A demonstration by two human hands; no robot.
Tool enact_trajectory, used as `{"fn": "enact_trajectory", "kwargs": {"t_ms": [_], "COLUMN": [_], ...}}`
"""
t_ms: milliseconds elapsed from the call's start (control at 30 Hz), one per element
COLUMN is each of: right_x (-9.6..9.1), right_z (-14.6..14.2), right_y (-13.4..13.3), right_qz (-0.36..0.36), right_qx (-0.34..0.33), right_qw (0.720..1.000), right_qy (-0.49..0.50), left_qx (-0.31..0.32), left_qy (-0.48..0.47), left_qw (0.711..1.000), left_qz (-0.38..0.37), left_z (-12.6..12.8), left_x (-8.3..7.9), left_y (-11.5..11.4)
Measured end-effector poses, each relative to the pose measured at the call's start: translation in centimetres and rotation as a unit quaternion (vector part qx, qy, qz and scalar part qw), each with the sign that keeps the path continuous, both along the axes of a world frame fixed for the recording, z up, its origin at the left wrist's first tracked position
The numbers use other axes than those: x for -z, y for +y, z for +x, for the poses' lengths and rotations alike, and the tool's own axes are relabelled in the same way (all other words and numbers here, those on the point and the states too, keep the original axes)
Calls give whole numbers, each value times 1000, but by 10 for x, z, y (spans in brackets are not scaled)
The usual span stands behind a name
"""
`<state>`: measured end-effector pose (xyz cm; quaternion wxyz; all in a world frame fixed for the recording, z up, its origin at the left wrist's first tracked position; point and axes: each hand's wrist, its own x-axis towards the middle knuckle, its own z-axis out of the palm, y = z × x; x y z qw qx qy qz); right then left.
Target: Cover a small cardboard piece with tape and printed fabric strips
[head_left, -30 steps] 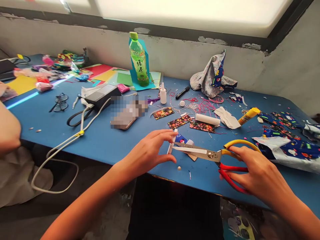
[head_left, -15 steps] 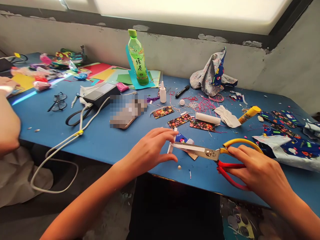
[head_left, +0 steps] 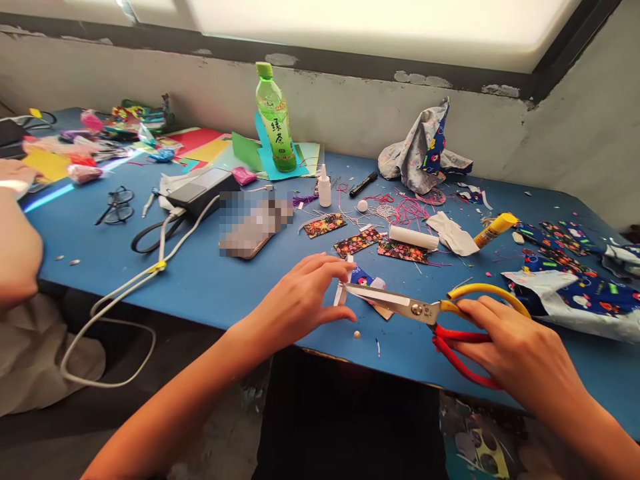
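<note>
My left hand (head_left: pixel 300 293) has its thumb and fingers closed around a small white folded strip (head_left: pixel 340 293). My right hand (head_left: pixel 520 343) grips scissors (head_left: pixel 417 310) with one yellow and one red handle. The blades point left, and their tips meet the white strip at my left fingers. Whether the blades are cutting into it I cannot tell. Beneath the blades lies a blue patterned fabric piece (head_left: pixel 361 277) with a tan piece (head_left: pixel 384 312) beside it. A small round bead (head_left: pixel 357 335) rests on the table nearer to me.
Floral strips (head_left: pixel 357 241), a white roll (head_left: pixel 414 237), a glue stick (head_left: pixel 495 230) and a white squeeze bottle (head_left: pixel 325 188) lie or stand beyond my hands. A green tea bottle (head_left: pixel 277 127) stands farther back. Blue patterned fabric (head_left: pixel 590 293) lies right. At left, cables (head_left: pixel 167 247) and another person's arm (head_left: pixel 17 247) show.
The scissors' handles have dipped slightly with my right hand, while the tips stay at the white strip. My left hand is nearly still. A green sheet left of the tea bottle has lifted.
</note>
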<state>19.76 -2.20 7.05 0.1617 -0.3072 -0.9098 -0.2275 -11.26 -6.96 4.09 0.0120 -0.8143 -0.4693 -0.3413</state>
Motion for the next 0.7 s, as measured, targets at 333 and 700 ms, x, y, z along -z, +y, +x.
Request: {"fn": "enact_trajectory", "kwargs": {"t_ms": [333,700], "right_x": [3,4], "right_z": [-2,-1], "right_y": [3,1], "right_qz": [-58,-62], "right_qx": [30,29], "right_qw": [998,998], "right_qy": [7,11], "left_qx": [5,17], "left_qy": [-23,-41], "left_qw": [999,998], "left_qz": [-37,-33], "left_z": [-1,0], "left_x": [-1,-11], "left_y": [-1,12]}}
